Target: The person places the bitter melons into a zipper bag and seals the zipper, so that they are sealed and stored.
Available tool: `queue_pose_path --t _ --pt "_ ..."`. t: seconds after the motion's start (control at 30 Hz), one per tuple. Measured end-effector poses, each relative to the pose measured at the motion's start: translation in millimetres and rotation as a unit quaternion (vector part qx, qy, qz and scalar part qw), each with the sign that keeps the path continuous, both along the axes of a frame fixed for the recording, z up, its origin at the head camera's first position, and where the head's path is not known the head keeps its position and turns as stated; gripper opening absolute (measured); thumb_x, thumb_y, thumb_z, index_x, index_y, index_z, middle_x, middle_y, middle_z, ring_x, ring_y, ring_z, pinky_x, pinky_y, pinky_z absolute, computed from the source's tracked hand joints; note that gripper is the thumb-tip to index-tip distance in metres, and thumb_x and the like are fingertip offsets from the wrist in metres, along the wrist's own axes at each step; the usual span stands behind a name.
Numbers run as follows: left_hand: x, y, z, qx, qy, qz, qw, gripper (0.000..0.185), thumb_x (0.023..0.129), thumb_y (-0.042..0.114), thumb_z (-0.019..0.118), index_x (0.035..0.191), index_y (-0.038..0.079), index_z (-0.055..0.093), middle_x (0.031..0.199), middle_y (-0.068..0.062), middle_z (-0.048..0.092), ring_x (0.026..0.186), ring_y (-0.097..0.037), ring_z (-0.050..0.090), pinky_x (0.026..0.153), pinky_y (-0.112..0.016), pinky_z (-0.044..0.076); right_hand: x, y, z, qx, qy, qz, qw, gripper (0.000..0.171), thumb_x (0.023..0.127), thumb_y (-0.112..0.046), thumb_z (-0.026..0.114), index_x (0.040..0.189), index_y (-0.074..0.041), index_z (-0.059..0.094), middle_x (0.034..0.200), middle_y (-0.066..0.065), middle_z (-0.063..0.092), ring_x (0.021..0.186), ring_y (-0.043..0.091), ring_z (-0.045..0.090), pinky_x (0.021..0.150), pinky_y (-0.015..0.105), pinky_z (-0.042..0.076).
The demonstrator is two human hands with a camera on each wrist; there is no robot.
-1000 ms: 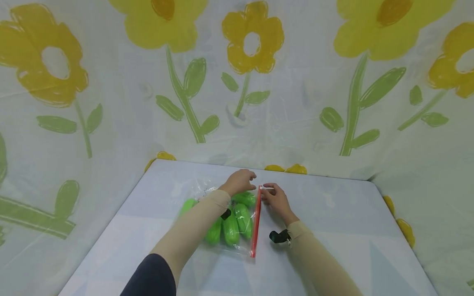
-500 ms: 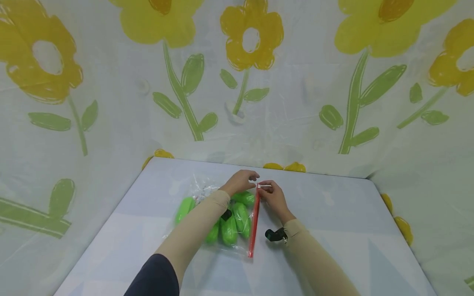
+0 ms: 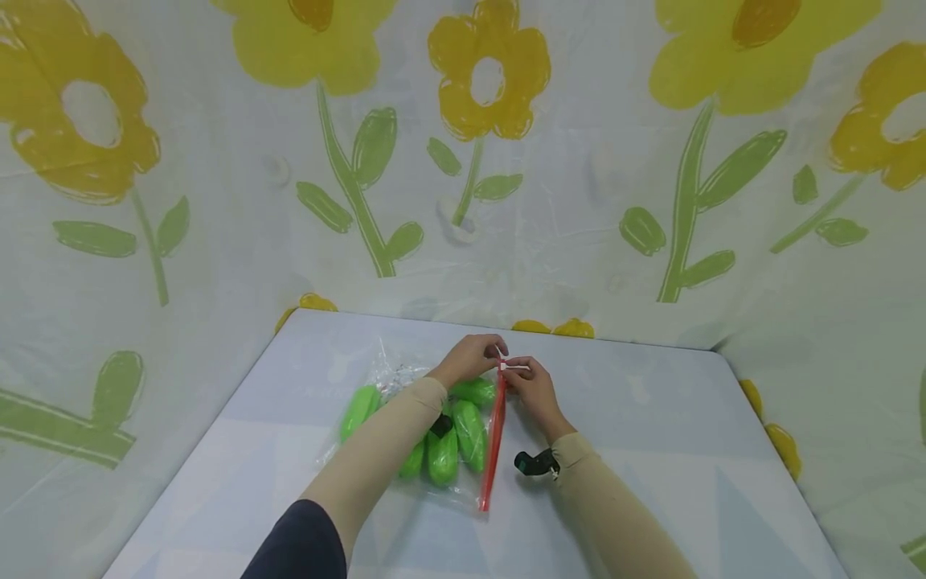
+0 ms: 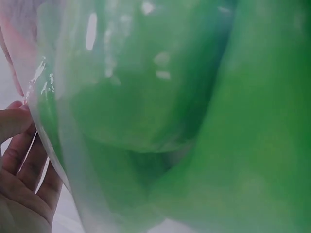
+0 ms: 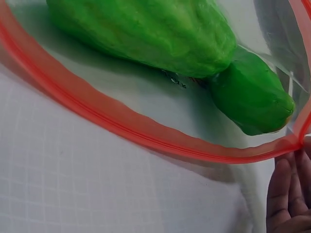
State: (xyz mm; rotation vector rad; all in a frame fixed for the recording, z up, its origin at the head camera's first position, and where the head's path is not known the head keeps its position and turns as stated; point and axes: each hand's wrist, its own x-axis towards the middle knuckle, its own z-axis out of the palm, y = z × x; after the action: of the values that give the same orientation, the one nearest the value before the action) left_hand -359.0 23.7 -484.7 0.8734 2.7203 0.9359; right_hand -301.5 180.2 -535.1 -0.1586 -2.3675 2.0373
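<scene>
Both hands have drawn together at the far end of the red zip strip (image 3: 492, 434), closer than a second ago. On the left, the clear bag (image 3: 394, 382) of green vegetables (image 3: 441, 454) lies flat on the pale table (image 3: 651, 450) under the left forearm, with the left hand (image 3: 470, 358) pinching the bag's top corner. Just right of it, the right hand (image 3: 524, 386) pinches the white slider (image 3: 515, 367) at that same corner, fingertips nearly touching the left's.
</scene>
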Motion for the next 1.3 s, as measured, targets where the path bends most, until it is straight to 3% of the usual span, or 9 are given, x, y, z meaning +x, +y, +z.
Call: queue_pose_path --t 0.17,0.5,0.73,0.97,1.07,1.3 --pt "0.0 -0.9 -2.1 0.013 0.005 0.012 0.9998 0.007 0.088 0.014 0.063 0.092 0.019 0.065 0.089 0.009 0.066 0.087 -0.005 0.06 0.081 -0.026 0.049 0.4 -2.6 0.2 0.001 -0.004 -0.006 1.0 0.025 0.087 -0.024 0.065 0.108 -0.012 0.058 0.099 0.009 0.067 0.084 0.02 0.064 0.073 0.031 0.056" --pt "0.7 -2.3 -0.5 0.016 0.004 0.01 0.9998 0.007 0.087 0.013 0.064 0.091 0.018 0.067 0.088 0.009 0.067 0.086 -0.006 0.061 0.08 -0.026 0.049 2.3 -5.9 3.2 0.01 0.019 -0.017 1.0 0.022 0.086 -0.021 0.066 0.104 -0.009 0.059 0.093 0.01 0.066 0.081 0.019 0.062 0.068 0.029 0.053" --pt "1.5 -1.8 0.8 0.011 0.003 0.015 0.9998 0.006 0.088 0.014 0.064 0.091 0.018 0.067 0.09 0.008 0.067 0.088 -0.006 0.061 0.08 -0.025 0.049 3.4 -8.6 5.9 0.024 -0.007 -0.022 0.999 0.02 0.086 -0.021 0.065 0.102 -0.011 0.058 0.091 0.006 0.064 0.082 0.018 0.059 0.069 0.028 0.049" --pt "-1.1 -5.2 1.1 0.011 0.027 0.04 0.9988 0.005 0.087 0.015 0.065 0.089 0.018 0.068 0.089 0.007 0.068 0.089 -0.007 0.062 0.081 -0.024 0.049 14.2 -11.7 6.9 0.032 -0.033 0.006 0.999 0.02 0.085 -0.02 0.065 0.102 -0.011 0.058 0.088 0.005 0.064 0.079 0.017 0.058 0.069 0.029 0.05" --pt "-2.0 -8.2 0.9 0.023 0.02 0.036 0.9989 0.006 0.087 0.015 0.065 0.09 0.018 0.069 0.09 0.006 0.069 0.09 -0.008 0.062 0.081 -0.025 0.049 19.4 -11.8 6.4 0.017 -0.035 0.014 0.999 0.021 0.085 -0.019 0.065 0.102 -0.009 0.058 0.088 0.005 0.064 0.078 0.017 0.06 0.069 0.031 0.05" --pt "-4.2 -16.3 -1.5 0.067 -0.036 0.009 0.9971 0.016 0.087 0.014 0.065 0.101 0.016 0.071 0.095 0.008 0.069 0.093 -0.007 0.062 0.084 -0.026 0.048 26.0 -12.9 8.2 -0.007 -0.033 0.024 0.999 0.023 0.087 -0.02 0.064 0.107 -0.009 0.058 0.091 0.006 0.066 0.081 0.017 0.064 0.074 0.035 0.053"
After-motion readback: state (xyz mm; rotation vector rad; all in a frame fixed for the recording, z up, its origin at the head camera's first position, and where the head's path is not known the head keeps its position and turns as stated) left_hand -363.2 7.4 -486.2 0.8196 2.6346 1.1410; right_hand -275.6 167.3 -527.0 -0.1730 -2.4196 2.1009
